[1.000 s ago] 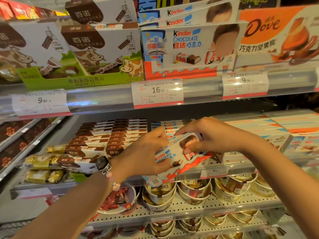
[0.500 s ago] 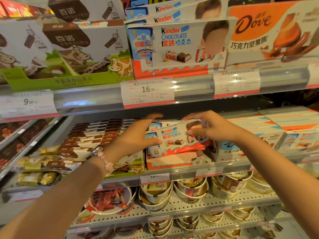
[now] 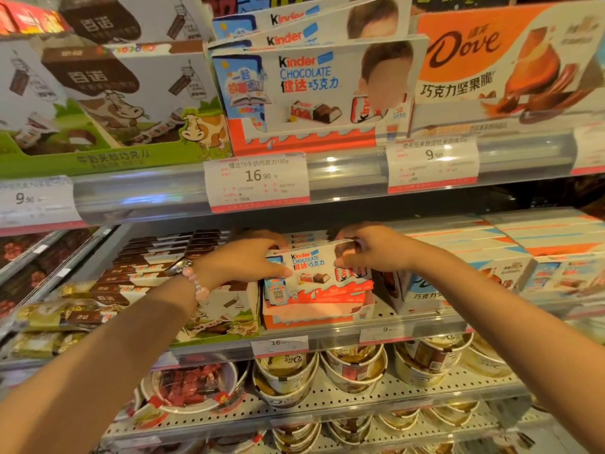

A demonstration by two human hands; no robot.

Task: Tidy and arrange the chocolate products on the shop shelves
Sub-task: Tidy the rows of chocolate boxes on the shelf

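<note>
left hand [image 3: 248, 262]: I see it gripping the Kinder box's left end
right hand [image 3: 373, 249]: pinching its top right corner
Kinder box [image 3: 316, 273]: between both hands, probably resting on the stack below

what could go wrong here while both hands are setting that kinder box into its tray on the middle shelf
1. The Kinder box stands tilted at the front of its orange tray, gripped by the left hand and right hand; let go early, it might tip forward off the shelf.
2. Pushing it back could shove the Kinder boxes behind out of line.
3. The left forearm crosses close above the cow-print tray and might knock it.
</note>
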